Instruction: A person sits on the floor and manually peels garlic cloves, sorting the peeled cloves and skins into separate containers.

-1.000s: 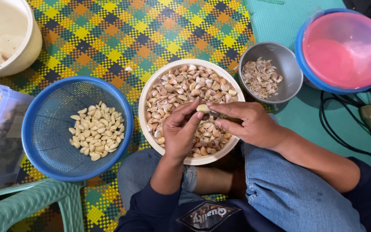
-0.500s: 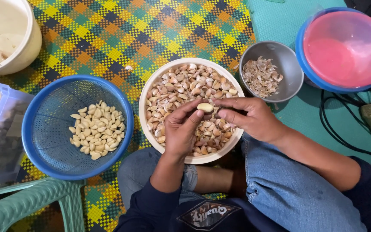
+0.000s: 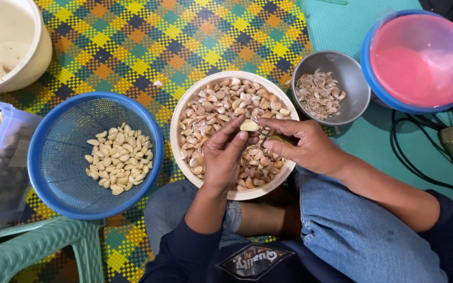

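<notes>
Your left hand [image 3: 225,157] pinched 1 garlic clove [image 3: 249,125] over the cream bowl [image 3: 180,157]; since 1 second earlier its skin looked gone. Your right hand [image 3: 304,148] gripped a small knife [image 3: 265,134].

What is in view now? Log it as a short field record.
left hand: holds a garlic clove in its fingers
right hand: at the clove, with a small tool hard to make out
cream bowl: unpeeled cloves, under both hands
blue basket: peeled cloves
metal bowl: skins
pink bowl: far right
mat: checked, many colours
</notes>
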